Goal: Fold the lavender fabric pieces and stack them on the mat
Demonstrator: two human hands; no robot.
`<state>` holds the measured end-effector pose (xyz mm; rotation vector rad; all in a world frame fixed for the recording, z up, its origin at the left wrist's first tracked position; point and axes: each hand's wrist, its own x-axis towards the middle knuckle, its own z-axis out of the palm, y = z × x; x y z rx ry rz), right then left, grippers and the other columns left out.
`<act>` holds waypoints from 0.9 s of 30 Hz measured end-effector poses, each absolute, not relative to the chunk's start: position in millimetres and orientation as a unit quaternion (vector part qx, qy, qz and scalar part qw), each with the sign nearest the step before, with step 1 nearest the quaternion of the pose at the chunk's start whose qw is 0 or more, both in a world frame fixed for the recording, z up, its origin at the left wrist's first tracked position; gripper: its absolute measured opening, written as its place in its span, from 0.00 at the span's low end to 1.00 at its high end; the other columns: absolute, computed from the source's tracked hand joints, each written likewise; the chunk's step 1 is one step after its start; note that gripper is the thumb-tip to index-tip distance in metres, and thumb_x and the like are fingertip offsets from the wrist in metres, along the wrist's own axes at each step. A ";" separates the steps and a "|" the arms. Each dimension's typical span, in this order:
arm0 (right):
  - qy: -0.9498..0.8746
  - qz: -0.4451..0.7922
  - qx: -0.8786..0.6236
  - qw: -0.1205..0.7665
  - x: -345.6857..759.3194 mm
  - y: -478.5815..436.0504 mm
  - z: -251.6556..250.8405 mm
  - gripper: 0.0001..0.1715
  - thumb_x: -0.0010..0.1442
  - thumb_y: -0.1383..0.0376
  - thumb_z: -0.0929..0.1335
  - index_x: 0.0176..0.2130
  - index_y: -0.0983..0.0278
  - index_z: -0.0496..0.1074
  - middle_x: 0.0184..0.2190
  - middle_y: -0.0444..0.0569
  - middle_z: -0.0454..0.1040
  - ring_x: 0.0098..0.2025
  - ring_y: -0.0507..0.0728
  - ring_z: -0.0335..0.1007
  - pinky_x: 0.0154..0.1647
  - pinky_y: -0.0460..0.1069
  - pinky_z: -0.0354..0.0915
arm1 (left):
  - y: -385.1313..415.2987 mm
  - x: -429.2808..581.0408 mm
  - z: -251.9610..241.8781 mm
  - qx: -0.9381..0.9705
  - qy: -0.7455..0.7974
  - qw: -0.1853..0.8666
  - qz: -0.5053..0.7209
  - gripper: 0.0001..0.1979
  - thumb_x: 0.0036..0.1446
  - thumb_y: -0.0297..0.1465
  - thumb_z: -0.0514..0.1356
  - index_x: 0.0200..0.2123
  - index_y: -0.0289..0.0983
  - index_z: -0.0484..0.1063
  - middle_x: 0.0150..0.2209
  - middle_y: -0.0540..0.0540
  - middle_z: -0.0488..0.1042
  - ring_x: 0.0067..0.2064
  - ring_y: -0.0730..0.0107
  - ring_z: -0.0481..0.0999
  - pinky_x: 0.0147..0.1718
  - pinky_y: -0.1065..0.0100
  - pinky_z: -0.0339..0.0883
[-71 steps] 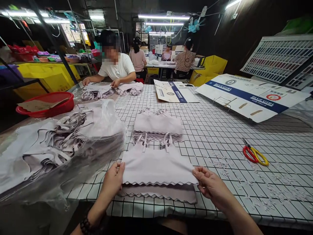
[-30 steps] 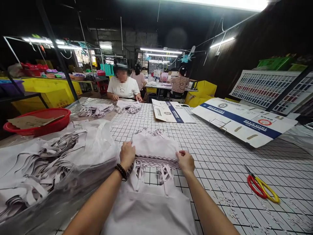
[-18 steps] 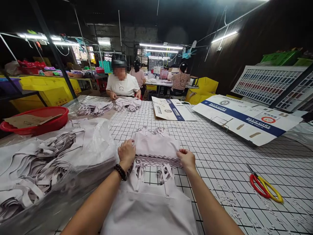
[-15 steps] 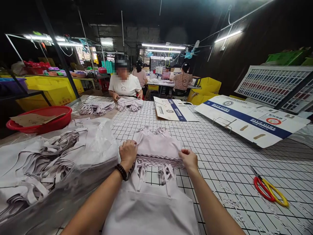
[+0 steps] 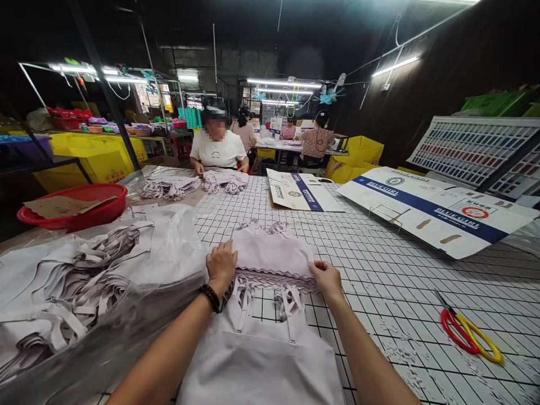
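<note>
A stack of pale lilac folded garments (image 5: 272,254) with scalloped hems lies on the checked table (image 5: 379,264). My left hand (image 5: 221,263) grips the stack's left edge, fingers curled round it. My right hand (image 5: 328,278) pinches the stack's right lower corner. Nearer to me lies another lilac garment (image 5: 261,360) with thin straps, between my forearms. A black bead bracelet (image 5: 210,297) circles my left wrist.
A clear plastic bag of lilac garments (image 5: 80,287) fills the left side. A red basin (image 5: 73,205) sits behind it. Red-and-yellow scissors (image 5: 470,332) lie at right. Flat printed cartons (image 5: 434,211) lie beyond. A person in a white shirt (image 5: 217,149) handles garments across the table.
My hands left the near garment's hem and reached forward to the far stack, taking hold of its two sides. In the last half second they barely shift.
</note>
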<state>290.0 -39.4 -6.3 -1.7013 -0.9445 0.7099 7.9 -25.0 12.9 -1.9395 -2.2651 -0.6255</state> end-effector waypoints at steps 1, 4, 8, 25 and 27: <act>-0.394 0.293 -0.707 0.510 290.2 -39.5 -6.7 0.17 0.38 0.57 0.70 0.27 0.66 0.73 0.25 0.50 0.76 0.26 0.54 0.68 0.25 0.47 0.63 | -25.2 8.3 13.0 -0.638 -0.741 0.051 -0.202 0.19 0.60 0.34 0.52 0.53 0.40 0.67 0.43 0.42 0.72 0.44 0.59 0.69 0.40 0.61 0.60; -0.401 0.289 -0.708 0.505 291.4 -39.7 -8.6 0.16 0.38 0.57 0.70 0.27 0.66 0.73 0.26 0.50 0.76 0.27 0.55 0.69 0.25 0.47 0.64 | -26.2 9.1 13.3 -0.643 -0.742 0.049 -0.183 0.17 0.61 0.35 0.51 0.51 0.41 0.70 0.43 0.42 0.72 0.44 0.58 0.69 0.40 0.60 0.60; -0.405 0.298 -0.712 0.491 292.4 -40.3 -8.1 0.18 0.38 0.55 0.69 0.28 0.66 0.72 0.27 0.51 0.76 0.28 0.56 0.70 0.26 0.48 0.64 | -27.3 9.4 12.4 -0.643 -0.742 0.048 -0.181 0.15 0.61 0.36 0.50 0.46 0.43 0.73 0.42 0.43 0.71 0.44 0.60 0.68 0.41 0.61 0.60; -0.323 0.454 -0.680 0.477 308.5 -38.3 38.0 0.15 0.42 0.58 0.74 0.29 0.63 0.69 0.18 0.43 0.66 0.18 0.49 0.59 0.11 0.42 0.49 | -14.1 9.4 31.0 -0.541 -0.715 -0.169 -0.409 0.10 0.60 0.35 0.52 0.35 0.35 0.69 0.33 0.43 0.75 0.37 0.65 0.74 0.37 0.67 0.62; -0.290 0.514 -0.637 0.496 309.5 -43.3 53.3 0.12 0.43 0.63 0.73 0.28 0.63 0.68 0.18 0.41 0.63 0.17 0.47 0.56 0.10 0.41 0.46 | -15.5 10.8 40.3 -0.482 -0.702 -0.260 -0.456 0.08 0.58 0.34 0.55 0.32 0.35 0.67 0.31 0.44 0.74 0.36 0.67 0.74 0.35 0.68 0.63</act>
